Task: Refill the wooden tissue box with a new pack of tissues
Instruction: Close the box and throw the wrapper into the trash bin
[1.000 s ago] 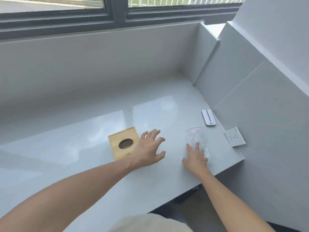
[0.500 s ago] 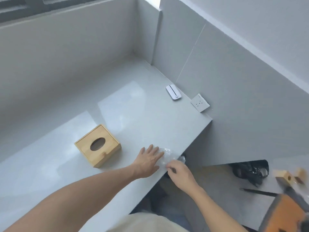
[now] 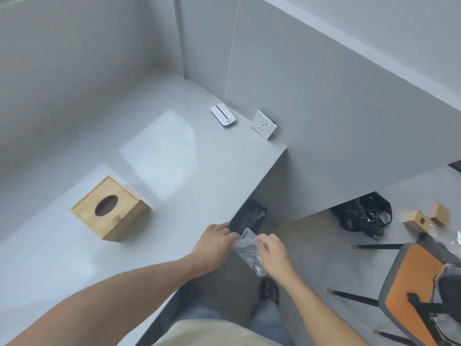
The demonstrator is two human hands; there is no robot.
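Observation:
The wooden tissue box with an oval slot in its lid stands on the grey counter, left of both hands. My left hand and my right hand both pinch a crumpled clear plastic wrapper, held just past the counter's front edge. Below the wrapper, a black-lined bin sits under the counter. No tissue pack shows in the frames.
A white remote-like device and a white wall socket are at the counter's far right corner. On the floor to the right are a black plastic bag, an orange chair and small wooden pieces.
Both hands took the clear wrapper off the counter and carried it past the front edge, over the bin. The view swung down and to the right.

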